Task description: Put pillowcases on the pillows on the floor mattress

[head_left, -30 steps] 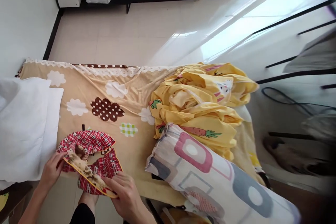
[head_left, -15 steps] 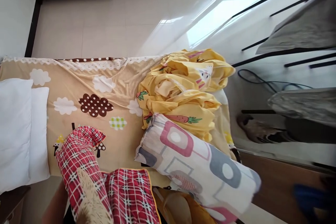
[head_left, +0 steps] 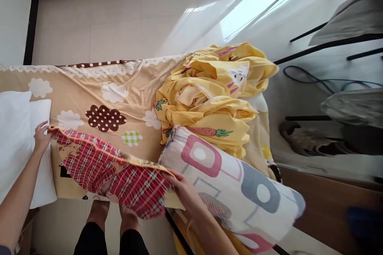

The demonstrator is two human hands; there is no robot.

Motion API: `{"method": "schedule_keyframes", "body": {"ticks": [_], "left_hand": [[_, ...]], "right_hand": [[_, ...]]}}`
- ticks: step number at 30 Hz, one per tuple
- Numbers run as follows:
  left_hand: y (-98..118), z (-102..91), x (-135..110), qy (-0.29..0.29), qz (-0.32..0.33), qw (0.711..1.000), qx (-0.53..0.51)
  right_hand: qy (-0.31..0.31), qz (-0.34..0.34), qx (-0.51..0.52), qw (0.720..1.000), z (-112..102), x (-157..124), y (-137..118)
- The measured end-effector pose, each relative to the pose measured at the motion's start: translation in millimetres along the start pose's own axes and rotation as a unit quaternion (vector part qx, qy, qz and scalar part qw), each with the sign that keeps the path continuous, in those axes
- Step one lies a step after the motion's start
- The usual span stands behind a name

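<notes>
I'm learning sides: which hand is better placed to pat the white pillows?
Probably the left hand: it holds one end of the red plaid cloth by the white pillows; the right hand holds the other end, near the patterned roll.

Red-and-white plaid cloth (head_left: 137, 185), yellow carrot-print bedding (head_left: 221, 113), white pillows (head_left: 14, 139)

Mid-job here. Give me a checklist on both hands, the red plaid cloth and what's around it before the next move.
1. Left hand grip on the red plaid cloth: ok, pinching one upper corner.
2. Right hand grip: ok, holding the opposite end of the same edge.
3. Cloth flat: not ok, it sags in folds between the hands.
4. Left hand free of the white pillows: cannot tell, they overlap in view.
5. Right forearm free of the geometric-print pillow: cannot tell, also overlapping.
6. Yellow rabbit-and-carrot bedding apart from the cloth: ok.
</notes>
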State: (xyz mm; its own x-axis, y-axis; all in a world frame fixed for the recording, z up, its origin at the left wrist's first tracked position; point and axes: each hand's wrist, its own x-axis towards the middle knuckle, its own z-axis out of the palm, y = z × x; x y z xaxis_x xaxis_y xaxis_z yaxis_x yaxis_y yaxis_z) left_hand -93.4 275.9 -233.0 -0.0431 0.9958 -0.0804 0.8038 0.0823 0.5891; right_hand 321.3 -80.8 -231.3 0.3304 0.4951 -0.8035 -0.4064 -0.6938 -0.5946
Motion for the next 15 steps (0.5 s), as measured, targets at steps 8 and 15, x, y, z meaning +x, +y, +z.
{"method": "schedule_keyframes", "body": {"ticks": [8, 15], "left_hand": [[63, 8.1, 80, 0.056, -0.060, 0.992, -0.095], [52, 24.8, 91, 0.091, -0.117, 0.983, -0.105]], "right_hand": [[0.172, -0.127, -0.032, 0.976, -24, 121, -77], [0.239, -0.227, -0.081, 0.941, 2, 173, -118]]}}
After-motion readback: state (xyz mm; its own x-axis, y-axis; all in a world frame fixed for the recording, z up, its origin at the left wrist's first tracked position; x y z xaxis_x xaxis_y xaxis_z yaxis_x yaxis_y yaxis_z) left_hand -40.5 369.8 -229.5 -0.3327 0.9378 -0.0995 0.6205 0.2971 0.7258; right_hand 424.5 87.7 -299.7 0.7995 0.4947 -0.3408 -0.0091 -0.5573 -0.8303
